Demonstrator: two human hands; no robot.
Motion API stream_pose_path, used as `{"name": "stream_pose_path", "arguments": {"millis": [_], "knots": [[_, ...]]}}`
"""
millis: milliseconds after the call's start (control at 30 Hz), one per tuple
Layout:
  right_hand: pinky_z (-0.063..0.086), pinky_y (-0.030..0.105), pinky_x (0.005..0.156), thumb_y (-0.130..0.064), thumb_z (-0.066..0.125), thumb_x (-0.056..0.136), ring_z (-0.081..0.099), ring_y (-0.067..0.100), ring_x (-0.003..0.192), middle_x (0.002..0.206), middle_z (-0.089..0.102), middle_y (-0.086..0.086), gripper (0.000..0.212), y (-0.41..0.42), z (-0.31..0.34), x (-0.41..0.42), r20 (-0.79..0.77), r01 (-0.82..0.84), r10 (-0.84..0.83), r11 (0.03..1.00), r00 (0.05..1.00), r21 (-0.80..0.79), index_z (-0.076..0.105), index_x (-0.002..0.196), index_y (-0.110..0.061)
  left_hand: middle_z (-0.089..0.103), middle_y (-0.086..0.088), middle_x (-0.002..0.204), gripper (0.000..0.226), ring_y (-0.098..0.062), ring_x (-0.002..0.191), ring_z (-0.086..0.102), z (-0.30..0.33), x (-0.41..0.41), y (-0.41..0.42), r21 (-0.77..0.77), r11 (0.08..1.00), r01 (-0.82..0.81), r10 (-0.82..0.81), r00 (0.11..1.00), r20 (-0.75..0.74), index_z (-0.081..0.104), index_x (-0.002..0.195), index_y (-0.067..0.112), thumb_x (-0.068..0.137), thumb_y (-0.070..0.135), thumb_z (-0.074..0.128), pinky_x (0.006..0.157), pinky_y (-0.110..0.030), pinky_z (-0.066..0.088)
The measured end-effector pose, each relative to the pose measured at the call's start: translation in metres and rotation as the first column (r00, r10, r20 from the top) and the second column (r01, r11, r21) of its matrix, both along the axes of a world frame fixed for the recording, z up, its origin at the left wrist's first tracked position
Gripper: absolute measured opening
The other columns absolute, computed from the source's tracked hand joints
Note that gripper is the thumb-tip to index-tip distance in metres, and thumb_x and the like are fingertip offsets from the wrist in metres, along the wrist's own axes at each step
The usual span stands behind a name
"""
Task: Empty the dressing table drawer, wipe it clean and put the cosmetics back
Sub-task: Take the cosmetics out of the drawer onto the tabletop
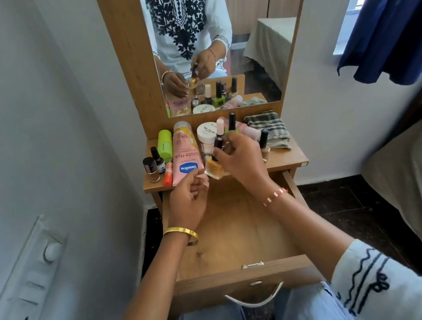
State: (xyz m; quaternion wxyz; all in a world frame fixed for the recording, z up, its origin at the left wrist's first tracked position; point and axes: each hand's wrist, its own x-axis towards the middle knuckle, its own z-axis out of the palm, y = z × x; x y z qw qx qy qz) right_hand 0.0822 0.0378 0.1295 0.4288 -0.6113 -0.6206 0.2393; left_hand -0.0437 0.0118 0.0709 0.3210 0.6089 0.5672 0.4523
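drawer (233, 229) open, bare | right hand (241, 160) fingers pinch dark cap of amber bottle (213, 166), tilted at counter (286, 159) front edge | left hand (190, 201) loosely curled, holding nothing, just left of bottle | drawer directly below both hands

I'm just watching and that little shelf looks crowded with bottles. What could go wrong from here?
1. The right hand pinches the dark cap of the square amber glass bottle at the shelf's front edge; if the cap slips, the bottle may drop into the open wooden drawer.
2. Tall black-capped nail polish bottles stand right beside that hand; a nudge could topple them.
3. The left hand touches the pink Vaseline tube, which overhangs the edge and could slide off.
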Motion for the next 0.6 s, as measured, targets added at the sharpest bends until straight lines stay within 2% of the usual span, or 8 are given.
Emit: {"name": "stream_pose_path", "arguments": {"millis": [100,200,267,367,500,600], "knots": [[0.044,0.021,0.057,-0.021,0.064,0.087,0.055,0.011,0.068,0.078,0.061,-0.001,0.019,0.019,0.015,-0.003,0.063,0.023,-0.027,0.999,0.998,0.049,0.06,0.102,-0.011,0.059,-0.006,0.104,0.03,-0.01,0.095,0.055,0.008,0.0,0.008,0.017,1.0,-0.016,0.017,0.999,-0.032,0.056,0.121,0.009,0.092,0.008,0.05,0.073,-0.004,0.043],[0.039,0.02,0.053,-0.021,0.063,0.088,0.056,0.013,0.072,0.08,0.059,-0.001,0.019,0.038,0.03,-0.007,0.178,0.023,-0.031,0.999,0.983,0.044,0.06,0.104,-0.011,0.059,-0.007,0.12,0.032,-0.015,0.11,0.055,0.013,0.002,0.014,0.041,0.999,-0.015,0.019,0.996,-0.09,0.055,0.124,0.01,0.093,0.011,0.049,0.087,-0.018,0.044],[0.043,0.023,0.058,-0.018,0.064,0.087,0.059,0.017,0.077,0.083,0.061,0.002,0.018,0.05,0.035,-0.011,0.254,0.01,-0.011,1.0,0.967,0.008,0.06,0.102,-0.009,0.059,-0.008,0.124,0.033,-0.019,0.117,0.053,0.014,0.003,0.018,0.075,0.997,-0.016,0.029,0.984,-0.175,0.055,0.125,0.011,0.093,0.013,0.048,0.089,-0.023,0.043],[0.048,0.029,0.069,-0.012,0.062,0.086,0.063,0.024,0.088,0.094,0.066,0.01,0.015,0.062,0.037,-0.019,0.354,-0.001,0.01,1.0,0.935,-0.024,0.061,0.099,-0.007,0.056,-0.008,0.129,0.035,-0.021,0.12,0.05,0.015,0.002,0.024,0.068,0.998,-0.006,0.024,0.964,-0.267,0.054,0.127,0.012,0.093,0.013,0.048,0.09,-0.024,0.043],[0.043,0.03,0.069,-0.012,0.057,0.088,0.061,0.026,0.096,0.103,0.064,0.011,0.017,0.068,0.033,-0.026,0.45,0.009,0.007,0.999,0.893,-0.033,0.06,0.104,-0.007,0.056,-0.008,0.13,0.037,-0.021,0.12,0.051,0.014,-0.001,0.029,0.05,0.999,0.004,0.013,0.945,-0.327,0.052,0.128,0.013,0.092,0.013,0.05,0.094,-0.027,0.044],[0.049,0.034,0.075,-0.012,0.057,0.087,0.061,0.028,0.098,0.105,0.064,0.012,0.02,0.074,0.026,-0.027,0.491,0.014,0.005,0.999,0.871,-0.035,0.06,0.106,-0.008,0.056,-0.009,0.13,0.037,-0.022,0.119,0.053,0.012,-0.002,0.031,0.04,0.999,0.005,0.009,0.935,-0.354,0.052,0.129,0.013,0.092,0.015,0.05,0.095,-0.03,0.046]]}}
